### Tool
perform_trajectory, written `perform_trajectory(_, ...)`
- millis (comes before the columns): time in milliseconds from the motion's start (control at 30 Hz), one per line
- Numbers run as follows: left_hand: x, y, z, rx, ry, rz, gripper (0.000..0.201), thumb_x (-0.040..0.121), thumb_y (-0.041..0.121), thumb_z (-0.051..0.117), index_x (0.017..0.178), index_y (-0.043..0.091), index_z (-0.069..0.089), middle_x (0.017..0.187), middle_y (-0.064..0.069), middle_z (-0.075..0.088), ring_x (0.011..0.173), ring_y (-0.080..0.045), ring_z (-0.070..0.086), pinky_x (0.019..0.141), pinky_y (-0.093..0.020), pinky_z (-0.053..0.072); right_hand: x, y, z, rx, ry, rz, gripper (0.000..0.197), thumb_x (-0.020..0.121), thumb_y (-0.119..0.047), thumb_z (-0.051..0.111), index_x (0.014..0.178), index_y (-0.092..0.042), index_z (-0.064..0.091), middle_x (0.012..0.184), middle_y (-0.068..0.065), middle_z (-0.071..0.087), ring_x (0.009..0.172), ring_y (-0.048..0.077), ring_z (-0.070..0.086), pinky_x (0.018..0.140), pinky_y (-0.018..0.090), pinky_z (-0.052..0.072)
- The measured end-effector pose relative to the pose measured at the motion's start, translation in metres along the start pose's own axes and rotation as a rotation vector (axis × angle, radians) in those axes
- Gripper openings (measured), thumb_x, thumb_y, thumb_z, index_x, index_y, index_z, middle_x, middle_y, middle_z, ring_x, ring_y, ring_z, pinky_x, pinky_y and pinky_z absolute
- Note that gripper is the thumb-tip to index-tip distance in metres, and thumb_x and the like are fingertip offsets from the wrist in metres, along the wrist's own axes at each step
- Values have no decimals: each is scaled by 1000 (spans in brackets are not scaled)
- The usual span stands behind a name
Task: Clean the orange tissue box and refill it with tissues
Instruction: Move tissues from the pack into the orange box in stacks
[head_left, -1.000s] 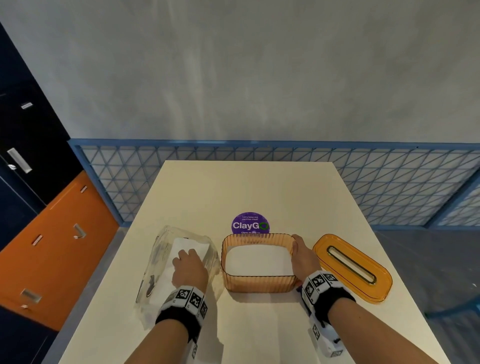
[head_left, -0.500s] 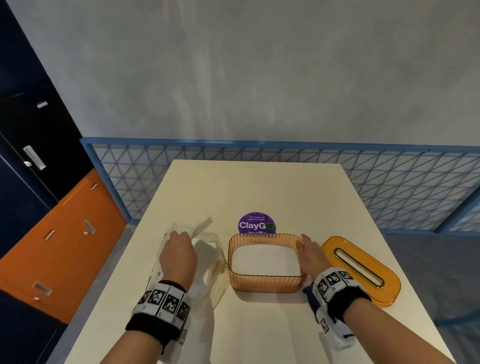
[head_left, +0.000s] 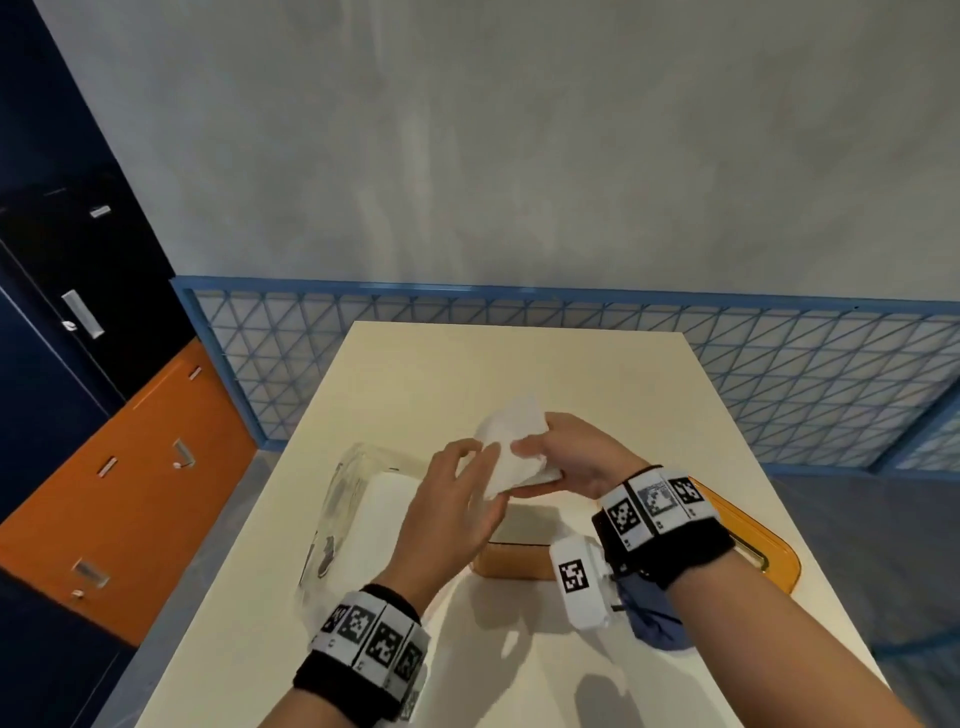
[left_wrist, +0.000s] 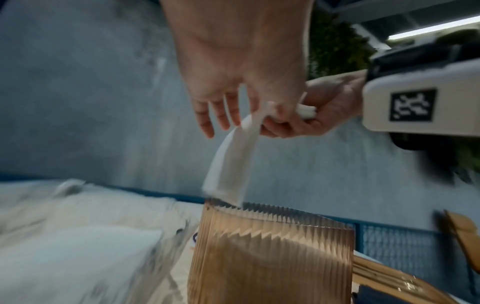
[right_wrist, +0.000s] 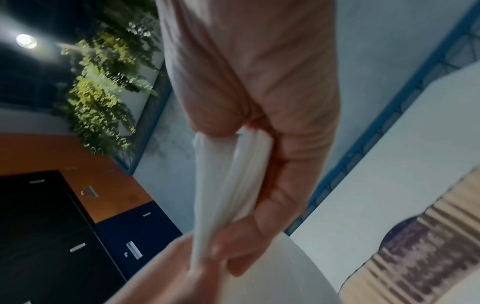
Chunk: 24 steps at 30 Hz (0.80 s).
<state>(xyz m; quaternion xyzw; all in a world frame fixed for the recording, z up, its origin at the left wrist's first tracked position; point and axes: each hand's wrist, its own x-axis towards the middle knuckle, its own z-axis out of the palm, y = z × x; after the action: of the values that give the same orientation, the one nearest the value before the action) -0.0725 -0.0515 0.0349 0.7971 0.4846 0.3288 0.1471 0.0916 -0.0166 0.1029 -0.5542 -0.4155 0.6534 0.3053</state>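
My right hand (head_left: 540, 457) grips a folded stack of white tissues (head_left: 511, 436) in the air above the orange ribbed tissue box (head_left: 514, 564), which stands open on the table and is mostly hidden by my hands. My left hand (head_left: 467, 483) meets the stack from the left; its thumb and forefinger pinch a sheet while the other fingers stay straight. In the left wrist view one tissue sheet (left_wrist: 228, 164) hangs down to the rim of the tissue box (left_wrist: 272, 257). The right wrist view shows the tissue stack (right_wrist: 221, 185) edge-on in my palm.
The orange slotted lid (head_left: 779, 566) lies right of the box. A clear plastic tissue pack (head_left: 358, 499) with white tissues lies at the left. A blue cloth (head_left: 657, 626) sits under my right wrist. The cream table (head_left: 519, 374) ends at a blue mesh railing (head_left: 779, 364).
My left hand left the plastic pack and my right hand left the box's side. Both rose and met over the box, holding a stack of tissues.
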Motion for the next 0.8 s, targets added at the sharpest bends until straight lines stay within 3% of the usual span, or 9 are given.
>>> perform_trajectory(67, -4, -7, 3, -344, 22, -214, 62, 85, 55, 46, 139, 27, 40, 135, 11, 40, 125, -3, 38, 99, -18, 34, -5, -2, -8, -7, 15, -2, 32, 90, -2, 53, 121, -10, 53, 120, 14, 57, 95, 26, 60, 61, 32, 60)
perform_trajectory(167, 2, -17, 1, -897, 182, -724, 49, 97, 42, 42, 142, 25, 32, 143, 2, 40, 131, -18, 40, 110, -34, 33, -15, -10, -19, 26, -21, -16, 24, 91, -4, 53, 112, -13, 57, 108, 9, 60, 92, 23, 60, 60, 31, 60)
perform_trajectory(233, 6, -25, 0, -1295, 145, -999, 56, 96, 48, 38, 142, 18, 31, 134, -9, 47, 124, -31, 48, 101, -42, 41, -22, -14, -23, 63, -45, -21, 17, 92, -5, 51, 103, -14, 58, 99, 6, 62, 89, 21, 61, 64, 32, 61)
perform_trajectory(300, 11, -26, -6, -1521, 17, -1073, 59, 94, 52, 40, 136, 11, 40, 128, -19, 54, 111, -37, 57, 88, -46, 52, -24, -13, -25, 119, -44, -2, 14, 93, -6, 49, 99, -14, 58, 96, 7, 62, 88, 21, 60, 66, 33, 60)
perform_trajectory(467, 26, -11, -18, -1284, -79, -929, 30, 99, 25, 40, 120, 10, 55, 103, -9, 65, 88, -24, 61, 68, -34, 51, -20, 3, -25, 120, -17, 72, 12, 93, -8, 49, 100, -11, 58, 98, 10, 62, 88, 25, 61, 74, 41, 57)
perform_trajectory(567, 34, -11, -14, -1069, -62, -886, 34, 98, 8, 38, 131, 9, 42, 118, -12, 56, 97, -27, 57, 69, -34, 50, -13, 6, -31, 106, 81, 62, 15, 94, -4, 47, 102, -7, 58, 98, 12, 63, 86, 27, 61, 80, 43, 53)
perform_trajectory(667, 42, -12, -5, -816, -48, -848, 42, 95, 3, 43, 136, 7, 37, 120, -15, 53, 102, -29, 56, 81, -41, 51, 2, 12, -40, -61, 245, 60, 25, 91, -3, 52, 115, 1, 54, 113, 18, 62, 102, 34, 61, 91, 46, 48)
perform_trajectory(733, 47, -13, 5, -614, -72, -767, 47, 93, 3, 46, 139, 9, 35, 123, -18, 55, 103, -30, 57, 83, -38, 50, 13, 23, -46, -202, 337, 72, 27, 87, -4, 57, 112, 6, 56, 110, 19, 61, 101, 35, 61, 83, 42, 51)
perform_trajectory(800, 48, -17, 18, -447, -117, -702, 54, 92, 0, 46, 143, 11, 30, 125, -19, 55, 101, -26, 56, 80, -28, 47, 19, 34, -48, -378, 412, 109, 13, 85, -2, 55, 73, -3, 50, 74, 11, 51, 67, 25, 53, 58, 29, 41)
